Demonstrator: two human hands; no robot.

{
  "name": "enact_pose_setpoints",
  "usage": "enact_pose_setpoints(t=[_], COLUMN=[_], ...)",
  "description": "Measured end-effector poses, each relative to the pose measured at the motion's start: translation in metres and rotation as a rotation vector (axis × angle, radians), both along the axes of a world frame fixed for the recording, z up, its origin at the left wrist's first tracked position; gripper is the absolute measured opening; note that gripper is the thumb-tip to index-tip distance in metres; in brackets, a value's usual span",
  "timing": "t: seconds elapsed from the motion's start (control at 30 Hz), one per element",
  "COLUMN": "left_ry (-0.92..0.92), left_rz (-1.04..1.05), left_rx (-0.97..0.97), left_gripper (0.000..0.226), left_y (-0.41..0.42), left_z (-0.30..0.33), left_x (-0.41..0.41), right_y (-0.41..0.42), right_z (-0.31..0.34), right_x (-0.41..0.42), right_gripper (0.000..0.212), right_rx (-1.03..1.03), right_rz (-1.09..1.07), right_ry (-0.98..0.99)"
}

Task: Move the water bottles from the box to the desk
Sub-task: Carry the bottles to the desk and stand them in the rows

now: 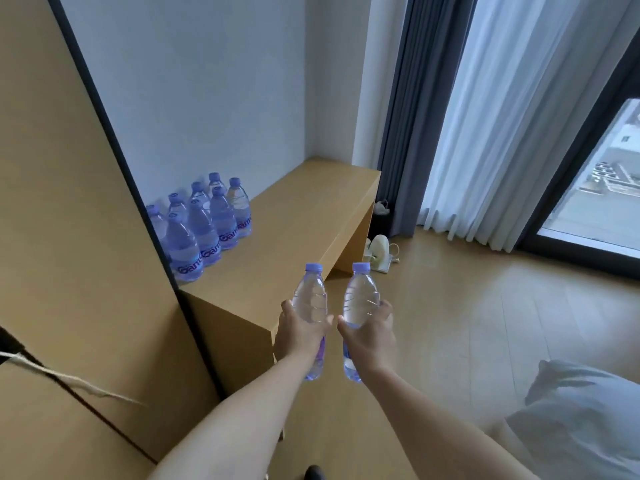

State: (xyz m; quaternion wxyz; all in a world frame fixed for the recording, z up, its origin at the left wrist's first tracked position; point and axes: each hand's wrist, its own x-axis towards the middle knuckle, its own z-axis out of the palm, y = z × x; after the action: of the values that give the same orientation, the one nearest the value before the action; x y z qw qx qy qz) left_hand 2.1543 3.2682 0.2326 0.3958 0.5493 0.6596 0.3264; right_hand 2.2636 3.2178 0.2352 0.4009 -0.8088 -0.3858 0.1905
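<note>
Left hand (300,332) and right hand (367,336) each grip one upright water bottle (310,299) short of the desk (294,230); both should be set upright beside the standing row (204,226), bases flat before release.

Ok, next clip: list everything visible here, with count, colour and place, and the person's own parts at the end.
clear plastic water bottles with purple caps on the desk: about nine, grouped at the desk's left end near the wall
clear plastic water bottles in hand: two, purple caps, one left, one right, upright
light wooden desk: one, tan, against the white wall
tall wooden panel: one, tan with dark edge, left of the desk
curtains: dark grey and sheer white, by the window
small cream appliance: one, on the floor beyond the desk
white pillow: one, bottom right
left hand: grips the left bottle
right hand: grips the right bottle
</note>
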Motion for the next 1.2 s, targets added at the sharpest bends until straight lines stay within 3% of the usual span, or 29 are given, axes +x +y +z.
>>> enact_pose_setpoints(t=[0.13, 0.4, 0.7, 1.0, 1.1, 1.2], left_ry=[0.103, 0.066, -0.279, -0.379, -0.4, -0.374], left_rz=[0.028, 0.153, 0.252, 0.396, 0.476, 0.514], left_rx=[-0.027, -0.127, -0.28, -0.347, -0.318, -0.311], left_gripper=[0.07, 0.073, 0.07, 0.065, 0.052, 0.055], left_y=[0.077, 0.209, 0.311, 0.418, 0.45, 0.474], left_z=[0.003, 0.016, -0.002, -0.016, -0.012, -0.002], left_x=[0.016, 0.009, 0.012, 0.055, 0.065, 0.071], right_y=[0.086, 0.231, 0.364, 0.514, 0.561, 0.599], right_z=[0.006, 0.012, -0.011, -0.013, 0.0, 0.01], right_x=[0.016, 0.029, 0.051, 0.11, 0.122, 0.121], right_gripper=[0.071, 0.068, 0.062, 0.059, 0.054, 0.054], right_rx=[-0.033, -0.046, -0.199, -0.388, -0.425, -0.468], right_rz=[0.049, 0.119, 0.407, 0.805, 0.919, 0.997], right_ry=[0.057, 0.183, 0.292, 0.37, 0.336, 0.275])
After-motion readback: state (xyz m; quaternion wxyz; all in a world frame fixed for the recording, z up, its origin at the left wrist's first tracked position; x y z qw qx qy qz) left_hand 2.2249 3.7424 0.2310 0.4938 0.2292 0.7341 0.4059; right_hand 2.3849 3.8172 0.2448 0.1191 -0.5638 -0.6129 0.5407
